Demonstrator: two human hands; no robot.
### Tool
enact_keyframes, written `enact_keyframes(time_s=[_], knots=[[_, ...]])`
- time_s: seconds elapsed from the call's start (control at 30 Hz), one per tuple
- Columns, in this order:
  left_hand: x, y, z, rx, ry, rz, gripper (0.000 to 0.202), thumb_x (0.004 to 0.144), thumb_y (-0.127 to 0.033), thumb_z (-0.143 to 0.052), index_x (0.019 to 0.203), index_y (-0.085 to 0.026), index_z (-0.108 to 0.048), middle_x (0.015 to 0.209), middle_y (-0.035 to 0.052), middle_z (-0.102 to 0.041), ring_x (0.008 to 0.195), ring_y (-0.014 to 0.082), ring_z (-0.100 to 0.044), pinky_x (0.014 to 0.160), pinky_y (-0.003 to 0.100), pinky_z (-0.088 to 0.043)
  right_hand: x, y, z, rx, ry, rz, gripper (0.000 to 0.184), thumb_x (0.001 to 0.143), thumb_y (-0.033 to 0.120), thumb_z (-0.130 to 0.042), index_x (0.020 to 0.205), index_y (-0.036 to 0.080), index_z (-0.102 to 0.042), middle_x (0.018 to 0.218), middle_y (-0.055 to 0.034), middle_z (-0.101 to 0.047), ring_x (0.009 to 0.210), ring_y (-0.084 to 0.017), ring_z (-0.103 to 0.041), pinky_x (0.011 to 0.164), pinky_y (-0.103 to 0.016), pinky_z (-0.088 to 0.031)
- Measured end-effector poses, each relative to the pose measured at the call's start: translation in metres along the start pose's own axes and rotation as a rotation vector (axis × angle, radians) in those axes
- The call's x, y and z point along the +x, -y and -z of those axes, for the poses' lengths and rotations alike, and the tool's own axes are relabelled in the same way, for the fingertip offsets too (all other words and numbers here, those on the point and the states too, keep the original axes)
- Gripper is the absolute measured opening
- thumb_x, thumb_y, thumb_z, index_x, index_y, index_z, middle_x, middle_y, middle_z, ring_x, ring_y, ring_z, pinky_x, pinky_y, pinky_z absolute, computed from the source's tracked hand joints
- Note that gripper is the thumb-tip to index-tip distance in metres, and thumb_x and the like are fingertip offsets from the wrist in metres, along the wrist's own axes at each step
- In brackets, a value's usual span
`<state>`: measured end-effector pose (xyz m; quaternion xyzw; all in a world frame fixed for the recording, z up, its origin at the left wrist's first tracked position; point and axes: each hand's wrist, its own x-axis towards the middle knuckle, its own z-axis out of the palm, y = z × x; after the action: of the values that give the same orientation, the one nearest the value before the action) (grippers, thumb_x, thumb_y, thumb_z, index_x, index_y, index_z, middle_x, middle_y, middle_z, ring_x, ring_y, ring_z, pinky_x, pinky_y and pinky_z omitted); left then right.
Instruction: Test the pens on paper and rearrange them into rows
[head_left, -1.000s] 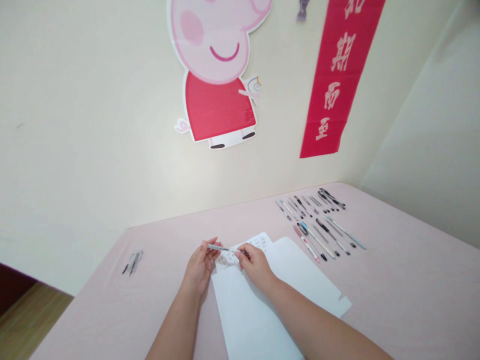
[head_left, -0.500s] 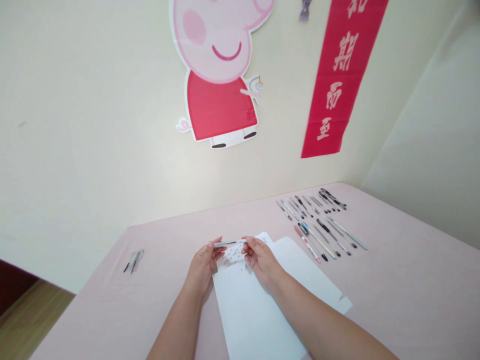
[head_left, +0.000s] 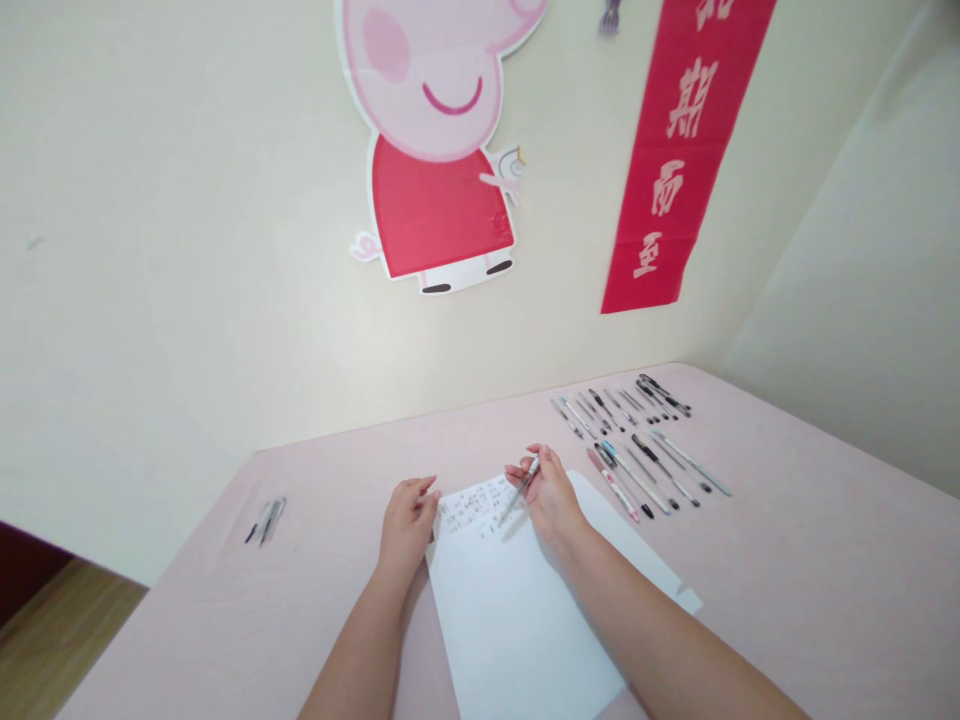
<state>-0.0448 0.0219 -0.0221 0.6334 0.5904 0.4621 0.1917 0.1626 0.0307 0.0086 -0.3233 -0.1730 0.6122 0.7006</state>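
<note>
On the red wall banner, the characters 期, 而 and 至 can be read downward, beneath one cut off by the view's top. Small dark handwriting is borne by the white paper, too tiny to be deciphered.

Bare forearms stretched forward, left grip loosely curled, right grip pinched
</note>
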Motion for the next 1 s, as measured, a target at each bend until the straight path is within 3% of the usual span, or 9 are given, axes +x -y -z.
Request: enact_keyframes(time_s=[0.1, 0.23, 0.33, 0.53, 1.0], knots=[[-0.002, 0.002, 0.001, 0.142, 0.023, 0.003, 0.037, 0.076, -0.04, -0.05, 0.105, -0.018, -0.061, 0.091, 0.0058, -0.058, 0.073, 0.0166, -0.056, 0.073, 0.035, -0.048, 0.008, 0.01, 0.005, -0.011, -0.02, 0.001, 0.025, 0.076, 0.046, -0.056, 0.083, 0.022, -0.051, 0.047, 0.0095, -0.044, 0.034, -0.005, -0.037, 0.034, -0.016, -0.028], [-0.005, -0.005, 0.003, 0.253, 0.13, 0.079, 0.042, 0.077, -0.038, -0.049, 0.112, -0.018, -0.057, 0.081, 0.0035, -0.06, 0.069, 0.0166, -0.055, 0.072, 0.033, -0.045, 0.018, 0.023, 0.012, 0.03, -0.018, -0.113, 0.029, 0.08, 0.047, -0.048, 0.076, 0.019, -0.053, 0.04, 0.01, -0.035, 0.029, -0.004, -0.023, 0.03, -0.016, -0.016], [-0.006, -0.011, 0.004, 0.217, 0.155, 0.117, 0.039, 0.076, -0.034, -0.05, 0.111, -0.021, -0.059, 0.076, 0.0022, -0.061, 0.073, 0.0177, -0.056, 0.072, 0.031, -0.042, 0.023, 0.029, 0.017, 0.083, -0.044, -0.174, 0.028, 0.082, 0.04, -0.042, 0.07, 0.017, -0.053, 0.038, 0.0093, -0.032, 0.028, -0.004, -0.02, 0.029, -0.016, -0.014], [-0.006, -0.013, 0.004, 0.145, 0.087, 0.104, 0.034, 0.074, -0.027, -0.052, 0.106, -0.023, -0.062, 0.076, 0.0035, -0.063, 0.078, 0.0205, -0.058, 0.075, 0.032, -0.041, 0.027, 0.033, 0.024, 0.132, -0.025, -0.199, 0.025, 0.078, 0.036, -0.041, 0.066, 0.017, -0.054, 0.039, 0.0082, -0.031, 0.029, -0.005, -0.021, 0.029, -0.017, -0.014], [-0.003, -0.01, 0.003, 0.29, 0.08, 0.111, 0.033, 0.079, -0.028, -0.046, 0.107, -0.017, -0.06, 0.08, 0.0066, -0.063, 0.08, 0.0204, -0.058, 0.074, 0.032, -0.042, 0.03, 0.033, 0.028, 0.199, -0.045, -0.232, 0.022, 0.074, 0.028, -0.039, 0.061, 0.016, -0.053, 0.039, 0.0073, -0.031, 0.029, -0.005, -0.02, 0.029, -0.017, -0.014]])
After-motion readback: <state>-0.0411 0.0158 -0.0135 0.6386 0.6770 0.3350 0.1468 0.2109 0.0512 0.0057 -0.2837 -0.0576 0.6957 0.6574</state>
